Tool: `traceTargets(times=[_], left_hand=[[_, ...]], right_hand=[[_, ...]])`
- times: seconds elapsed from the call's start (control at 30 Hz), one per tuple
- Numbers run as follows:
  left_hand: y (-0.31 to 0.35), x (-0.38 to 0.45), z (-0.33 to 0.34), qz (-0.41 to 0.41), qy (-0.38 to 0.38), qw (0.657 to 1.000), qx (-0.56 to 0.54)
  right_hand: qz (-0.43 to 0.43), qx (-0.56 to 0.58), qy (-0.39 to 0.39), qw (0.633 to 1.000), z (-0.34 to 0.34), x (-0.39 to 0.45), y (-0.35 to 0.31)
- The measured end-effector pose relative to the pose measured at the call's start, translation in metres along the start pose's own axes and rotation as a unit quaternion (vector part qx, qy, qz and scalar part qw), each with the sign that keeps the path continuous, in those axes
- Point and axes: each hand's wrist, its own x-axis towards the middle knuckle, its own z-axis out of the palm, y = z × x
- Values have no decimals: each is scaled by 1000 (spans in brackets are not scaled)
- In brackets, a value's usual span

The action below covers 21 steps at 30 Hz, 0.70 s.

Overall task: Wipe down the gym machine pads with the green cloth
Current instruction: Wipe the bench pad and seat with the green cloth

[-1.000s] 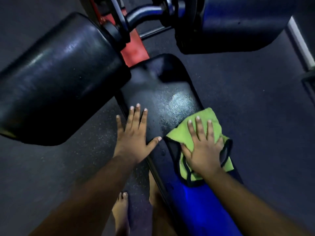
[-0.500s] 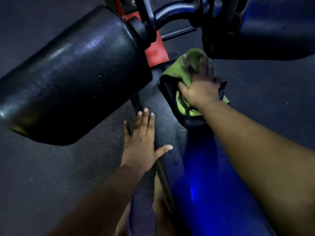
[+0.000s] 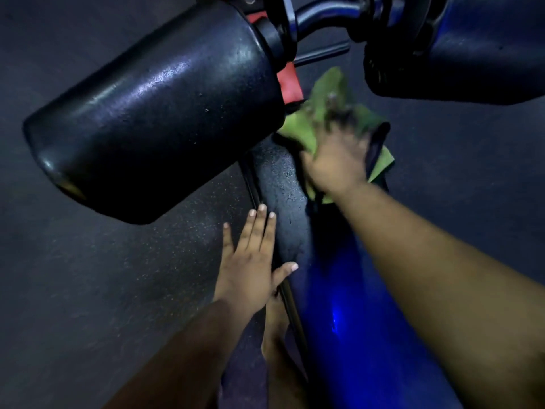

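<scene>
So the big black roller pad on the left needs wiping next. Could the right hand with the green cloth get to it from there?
Probably yes: the right hand presses the green cloth on the bench just beside the big black roller pad, with nothing between them.

The green cloth (image 3: 317, 119) has a dark edge. The bench pad (image 3: 283, 202) is black, shading blue nearer. The left roller pad (image 3: 159, 113) is glossy black, the frame (image 3: 290, 84) red, the floor (image 3: 88, 276) dark speckled grey.

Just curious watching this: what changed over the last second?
The right hand slid the green cloth up the bench pad to its far end, between the roller pads. The left hand stayed flat on the bench's edge.
</scene>
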Motion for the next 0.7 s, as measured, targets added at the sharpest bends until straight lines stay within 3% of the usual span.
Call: traceTargets(times=[0.1,0.2,0.33,0.5,0.7], left_hand=[[6,-6,7,-21,-3,999,-24],[15,-15,13,-27,-6,999,-43],[13,-17,5,-46,-18,997,-62],[5,-23,-12,-41,-54,996,-50],[-7,-4,-13,-41,-61,997,-40]], right_hand=[[-179,-44,-16,983,11,-27,-46],[-238,-55,-34,969,1,4,-36],[-206,-7,13,978,10,-31,-19],[-158,-40,-49,985,28,-159,39],[-68,-4,-2,998,23,-35,-50]])
